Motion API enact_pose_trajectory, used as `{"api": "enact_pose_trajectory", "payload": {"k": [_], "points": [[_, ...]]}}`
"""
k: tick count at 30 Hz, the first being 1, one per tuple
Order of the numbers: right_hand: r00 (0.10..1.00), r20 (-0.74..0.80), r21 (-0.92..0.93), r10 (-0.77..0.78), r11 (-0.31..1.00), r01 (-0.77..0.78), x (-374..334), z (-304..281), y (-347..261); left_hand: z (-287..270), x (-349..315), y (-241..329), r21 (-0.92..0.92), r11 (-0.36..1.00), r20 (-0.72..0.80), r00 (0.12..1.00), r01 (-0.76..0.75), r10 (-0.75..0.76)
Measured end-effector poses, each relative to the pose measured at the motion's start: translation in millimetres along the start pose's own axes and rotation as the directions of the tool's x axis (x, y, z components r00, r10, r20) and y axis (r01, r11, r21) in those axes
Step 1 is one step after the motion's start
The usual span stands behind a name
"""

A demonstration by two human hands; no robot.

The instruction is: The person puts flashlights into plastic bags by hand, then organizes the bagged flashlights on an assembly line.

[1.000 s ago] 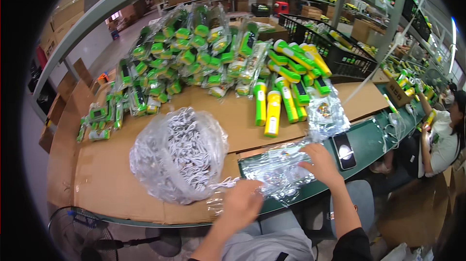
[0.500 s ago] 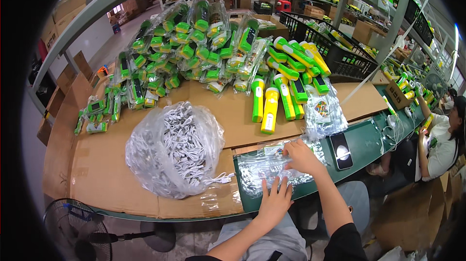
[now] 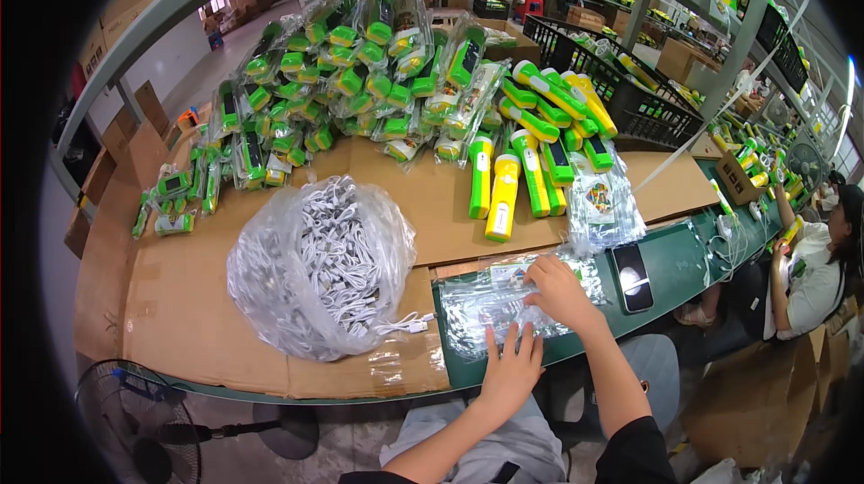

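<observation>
My left hand [image 3: 511,367] lies flat, fingers spread, on the near edge of a stack of clear plastic bags [image 3: 481,302] on the green bench top [image 3: 675,272]. On the right part of the same stack rests my right hand [image 3: 556,293], its fingers bent at the top bag; whether it pinches the bag I cannot tell. Left of the stack sits a large clear sack of white cables [image 3: 319,263], one cable end trailing toward the bags. Beyond the hands lie yellow-and-green flashlights [image 3: 504,187] on cardboard [image 3: 180,313].
A heap of bagged green flashlights [image 3: 360,79] fills the back of the table. A second pile of clear bags [image 3: 605,205] and a black phone [image 3: 632,277] lie to the right. A seated person [image 3: 814,259] works far right. A fan [image 3: 135,425] stands lower left.
My left hand has moved from the left end of the bag stack to its near edge and spread flat. My right hand has slid from the stack's far right toward its middle.
</observation>
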State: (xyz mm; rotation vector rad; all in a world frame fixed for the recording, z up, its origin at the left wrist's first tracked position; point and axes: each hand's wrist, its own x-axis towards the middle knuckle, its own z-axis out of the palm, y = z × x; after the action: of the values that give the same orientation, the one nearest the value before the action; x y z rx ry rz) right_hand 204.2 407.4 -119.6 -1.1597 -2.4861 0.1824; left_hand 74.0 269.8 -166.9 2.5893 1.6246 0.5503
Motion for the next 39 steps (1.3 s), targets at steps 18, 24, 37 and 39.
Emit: {"api": "enact_pose_trajectory", "payload": {"k": [18,24,37,39], "points": [[0.957,0.280,-0.069,0.081,0.996,-0.064,21,9,-3,2,3,3,0.009,1.000,-0.066,0.998,0.023,-0.023],[0.953,0.297,-0.049,0.055,0.998,-0.042,12,8,-2,3,6,6,-0.026,0.999,-0.035,0.999,0.029,-0.030],[0.972,0.236,-0.121,0.000,0.992,0.030,22,10,-2,4,5,6,-0.010,0.999,-0.037,0.999,0.038,-0.039],[0.964,0.265,-0.122,0.001,0.992,0.033,22,10,-1,5,5,6,-0.015,0.999,-0.043,0.998,0.042,-0.042]]}}
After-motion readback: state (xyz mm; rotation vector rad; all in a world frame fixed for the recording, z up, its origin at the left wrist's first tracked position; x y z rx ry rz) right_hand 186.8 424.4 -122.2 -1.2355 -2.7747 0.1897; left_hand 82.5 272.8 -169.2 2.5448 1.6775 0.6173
